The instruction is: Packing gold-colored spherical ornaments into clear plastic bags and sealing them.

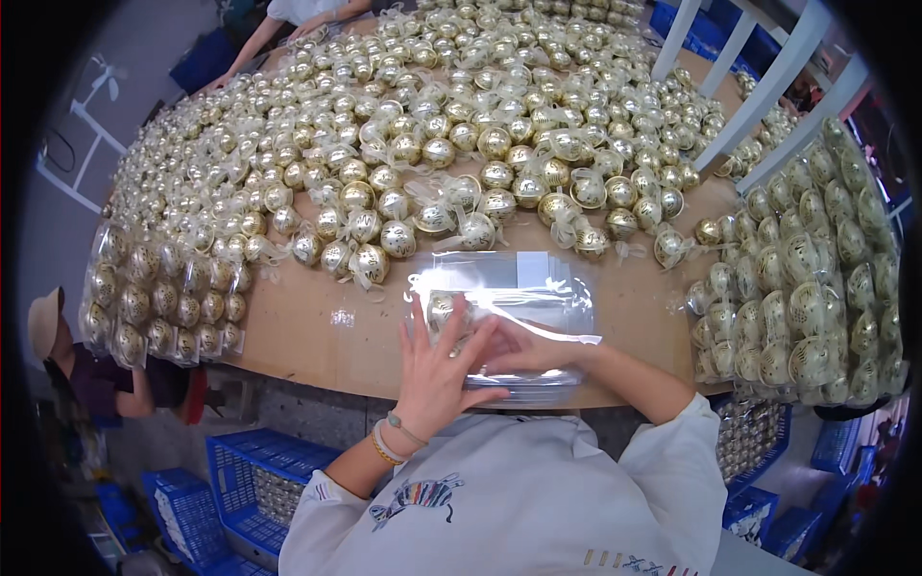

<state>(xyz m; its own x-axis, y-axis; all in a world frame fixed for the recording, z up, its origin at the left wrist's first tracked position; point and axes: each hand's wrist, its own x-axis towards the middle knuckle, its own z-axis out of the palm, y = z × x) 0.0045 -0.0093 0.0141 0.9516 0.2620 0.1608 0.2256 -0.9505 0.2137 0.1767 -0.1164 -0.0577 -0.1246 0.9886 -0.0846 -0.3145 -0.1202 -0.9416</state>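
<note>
Left hand flat, fingers spread, pressing a clear bag at bench edge, 6 o'clock; one gold ball inside. Right hand is under the film; grip not discernible. Judged early: packed bags at 9 and at 3 o'clock, loose balls heaped at 12. Blue crates below.
</note>
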